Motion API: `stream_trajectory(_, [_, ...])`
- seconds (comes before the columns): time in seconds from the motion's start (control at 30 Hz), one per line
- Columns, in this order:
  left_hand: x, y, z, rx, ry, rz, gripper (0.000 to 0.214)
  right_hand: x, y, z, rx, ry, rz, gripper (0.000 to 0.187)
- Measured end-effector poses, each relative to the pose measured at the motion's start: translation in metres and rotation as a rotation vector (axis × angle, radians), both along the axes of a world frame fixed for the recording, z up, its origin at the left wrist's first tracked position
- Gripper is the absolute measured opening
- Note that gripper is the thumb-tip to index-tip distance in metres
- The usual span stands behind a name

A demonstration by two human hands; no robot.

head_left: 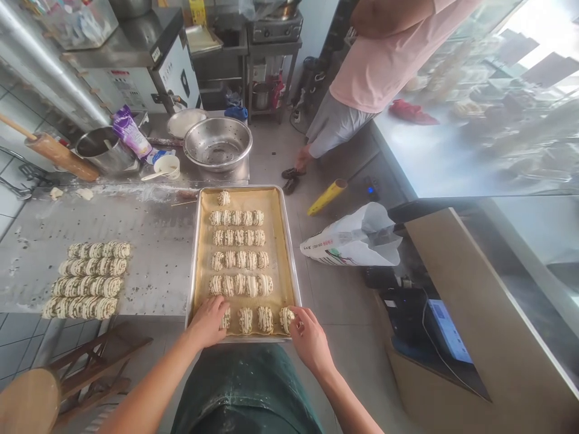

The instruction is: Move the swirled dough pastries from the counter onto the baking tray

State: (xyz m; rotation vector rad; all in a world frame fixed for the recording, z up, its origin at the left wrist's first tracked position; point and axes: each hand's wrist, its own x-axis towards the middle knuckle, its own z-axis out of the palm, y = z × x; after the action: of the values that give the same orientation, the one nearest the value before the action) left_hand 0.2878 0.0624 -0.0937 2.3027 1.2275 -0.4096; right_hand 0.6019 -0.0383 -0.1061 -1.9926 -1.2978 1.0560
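Fingers [298, 319] on our right hand [310, 346] are half curled against the end dough roll [286, 319] of the front row, touching it, but we can't tell if that's a real grip. Our left hand [208, 322] is loosely spread, its fingertips on another roll [225, 318], same story there. Just past our fingers sits a metal sheet pan [239, 188] lined with baking paper [280, 253], holding rows of seeded rolls [237, 259]. Further left, more rolls [85, 280] lie on a floured steel table [154, 271], with a rolling pin [58, 154] and a perforated steel colander [217, 144] beyond. Well off to the right, a co-worker in a pink shirt [380, 60] stands.
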Motion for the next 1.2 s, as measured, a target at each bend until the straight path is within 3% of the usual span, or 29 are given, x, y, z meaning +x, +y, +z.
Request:
stream_trajectory(0.3, [0.007, 0.003, 0.001, -0.066, -0.009, 0.000, 0.049, -0.002, -0.007, -0.004, 0.023, -0.030, 0.009, 0.033])
stream_trajectory(0.47, [0.009, 0.005, 0.011, -0.089, -0.035, 0.018, 0.071, 0.004, -0.008, -0.002, -0.008, -0.029, 0.011, 0.035])
stream_trajectory(0.63, [0.008, 0.004, 0.014, -0.069, -0.022, -0.026, 0.047, 0.005, -0.004, 0.002, -0.010, -0.024, 0.004, 0.035])
stream_trajectory(0.73, [0.010, -0.001, 0.011, -0.014, 0.004, -0.014, 0.044, 0.003, -0.002, 0.004, 0.022, -0.035, 0.014, 0.034])
stream_trajectory(0.97, [0.011, -0.014, 0.013, 0.013, 0.007, 0.003, 0.060, -0.008, 0.000, -0.001, 0.125, -0.236, 0.148, 0.031])
stream_trajectory(1.07, [0.006, -0.009, 0.021, 0.027, -0.083, 0.053, 0.062, -0.014, 0.011, -0.007, 0.192, -0.314, 0.233, 0.030])
stream_trajectory(1.2, [-0.001, 0.026, 0.019, 0.190, -0.095, 0.156, 0.057, -0.022, 0.054, -0.021, 0.242, -0.335, 0.351, 0.044])
